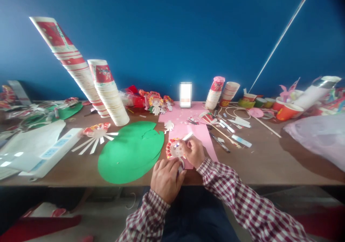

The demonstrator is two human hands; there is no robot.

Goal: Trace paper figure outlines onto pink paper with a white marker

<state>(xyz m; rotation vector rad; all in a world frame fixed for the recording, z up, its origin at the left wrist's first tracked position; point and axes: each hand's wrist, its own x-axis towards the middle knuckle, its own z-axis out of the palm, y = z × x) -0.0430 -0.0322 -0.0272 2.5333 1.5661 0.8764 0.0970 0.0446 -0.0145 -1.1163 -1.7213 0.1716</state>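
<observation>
A paper figure (174,149) with a red and yellow ruffled edge round its drawn face lies on pink paper (207,141) near the front of the table. My right hand (193,151) is closed on a white marker (188,136), its tip end over the face. Just below, my left hand (167,177) has its fingers together on the lower part of the figure, gripping its edge. A small white paper cutout (169,126) lies above the figure. To the left is a large green paper oval (129,152).
Tall stacks of paper cups (110,94) lean at the back left, with shorter stacks (215,92) back right. Pens (221,143) and sticks lie right of the pink paper. A white power strip (58,152) is at left, a plastic bag (315,137) at far right.
</observation>
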